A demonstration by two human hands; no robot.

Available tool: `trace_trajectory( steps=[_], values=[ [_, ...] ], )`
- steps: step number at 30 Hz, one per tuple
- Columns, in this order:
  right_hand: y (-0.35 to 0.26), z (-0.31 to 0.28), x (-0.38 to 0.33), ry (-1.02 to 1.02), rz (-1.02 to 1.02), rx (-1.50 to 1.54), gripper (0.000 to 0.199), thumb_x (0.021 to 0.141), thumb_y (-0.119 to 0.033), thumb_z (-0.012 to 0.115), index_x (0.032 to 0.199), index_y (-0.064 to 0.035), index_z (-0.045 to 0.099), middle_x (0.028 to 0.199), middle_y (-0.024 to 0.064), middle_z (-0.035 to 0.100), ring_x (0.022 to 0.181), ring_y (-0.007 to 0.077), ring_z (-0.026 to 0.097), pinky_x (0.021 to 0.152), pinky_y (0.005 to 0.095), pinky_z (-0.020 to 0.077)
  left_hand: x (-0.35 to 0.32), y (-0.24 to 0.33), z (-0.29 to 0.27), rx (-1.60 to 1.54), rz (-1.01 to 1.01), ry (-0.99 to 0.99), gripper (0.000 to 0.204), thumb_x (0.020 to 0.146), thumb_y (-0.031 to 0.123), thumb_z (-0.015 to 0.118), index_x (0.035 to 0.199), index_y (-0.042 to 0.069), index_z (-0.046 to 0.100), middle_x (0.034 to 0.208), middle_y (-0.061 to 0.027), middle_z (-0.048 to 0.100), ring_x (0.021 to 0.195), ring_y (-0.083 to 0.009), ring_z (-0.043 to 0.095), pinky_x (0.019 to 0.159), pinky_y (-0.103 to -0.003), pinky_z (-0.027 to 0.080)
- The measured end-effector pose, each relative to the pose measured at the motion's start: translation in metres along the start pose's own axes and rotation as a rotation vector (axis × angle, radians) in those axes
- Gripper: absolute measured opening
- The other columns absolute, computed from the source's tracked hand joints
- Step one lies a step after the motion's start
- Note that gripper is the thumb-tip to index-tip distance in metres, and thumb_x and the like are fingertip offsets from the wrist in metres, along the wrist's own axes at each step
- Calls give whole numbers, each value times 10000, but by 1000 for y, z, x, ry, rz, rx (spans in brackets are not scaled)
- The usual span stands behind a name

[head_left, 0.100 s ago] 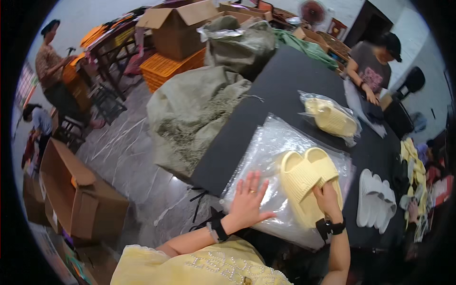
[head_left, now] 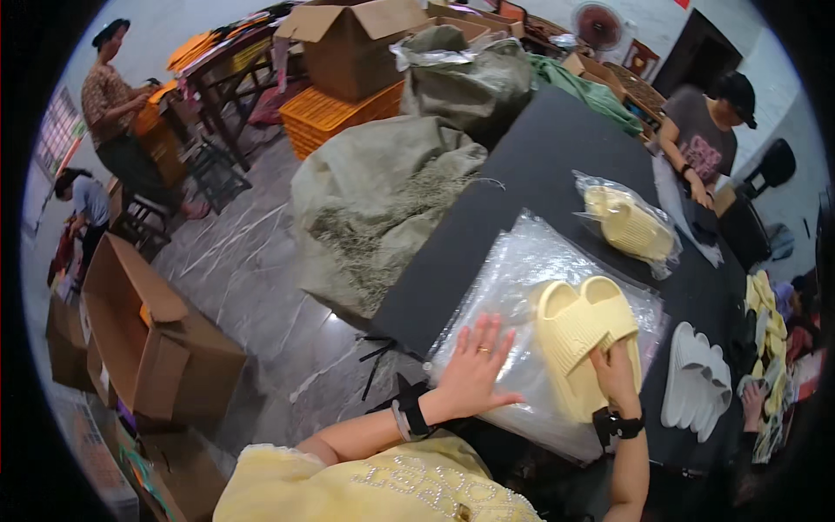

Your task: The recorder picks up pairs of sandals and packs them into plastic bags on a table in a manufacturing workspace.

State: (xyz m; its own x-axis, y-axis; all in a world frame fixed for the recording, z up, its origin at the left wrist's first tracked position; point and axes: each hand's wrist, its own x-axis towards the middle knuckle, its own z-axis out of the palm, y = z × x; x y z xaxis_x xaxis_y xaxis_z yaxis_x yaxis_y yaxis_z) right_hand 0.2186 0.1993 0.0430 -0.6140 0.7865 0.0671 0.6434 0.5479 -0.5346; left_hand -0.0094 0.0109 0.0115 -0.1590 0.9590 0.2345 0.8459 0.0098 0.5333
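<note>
A pair of pale yellow slippers [head_left: 570, 352] rests on a stack of clear plastic bags [head_left: 513, 270] on the dark table. My right hand [head_left: 616, 376] is closed on the right slipper, fingers tucked in at its strap. To the left of the slippers, my left hand [head_left: 474, 367] lies flat on the top bag with its fingers spread, holding nothing. Beyond the stack is another yellow pair in a clear bag [head_left: 628, 224]. Several white-grey slippers [head_left: 696, 381] stand nested together to the right of my right hand.
The dark table [head_left: 531, 178] runs away to the far right, where a person [head_left: 703, 143] handles dark material. Left of it slumps a greenish-grey sack [head_left: 374, 209]. An open cardboard box [head_left: 174, 348] stands at the left; an orange crate [head_left: 339, 117] carries another box. Two people work far left.
The whole view has shifted slightly, so things sit a little farther right. Both hands keep their places on the bags and slippers. At far left, the standing person's raised hammer has come down.
</note>
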Motion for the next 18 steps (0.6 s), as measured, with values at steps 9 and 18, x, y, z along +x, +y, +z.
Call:
trace_trajectory(
  steps=[9, 18],
  values=[
    [-68, -66, -88, 259, 194, 90, 307, 915, -114, 467, 1183, 25, 521, 1056, 77, 564, 763, 124, 517, 648, 219, 433, 0, -168, -156, -1001, -472, 575, 447, 855, 261, 614, 1200, -8, 521, 1216, -115, 555, 1139, -189, 500, 949, -328, 385],
    [-124, -35, -124, 472, 502, 193, 331, 952, -224, 476, 1120, 45, 572, 923, 75, 620, 751, 129, 559, 664, 239, 452, 94, -393, -39, 368, -857, 70, 1206, 563, 457, 810, 1434, 62, 76, 1490, -199, 79, 1380, -367, 46, 1104, -486, 109]
  ],
)
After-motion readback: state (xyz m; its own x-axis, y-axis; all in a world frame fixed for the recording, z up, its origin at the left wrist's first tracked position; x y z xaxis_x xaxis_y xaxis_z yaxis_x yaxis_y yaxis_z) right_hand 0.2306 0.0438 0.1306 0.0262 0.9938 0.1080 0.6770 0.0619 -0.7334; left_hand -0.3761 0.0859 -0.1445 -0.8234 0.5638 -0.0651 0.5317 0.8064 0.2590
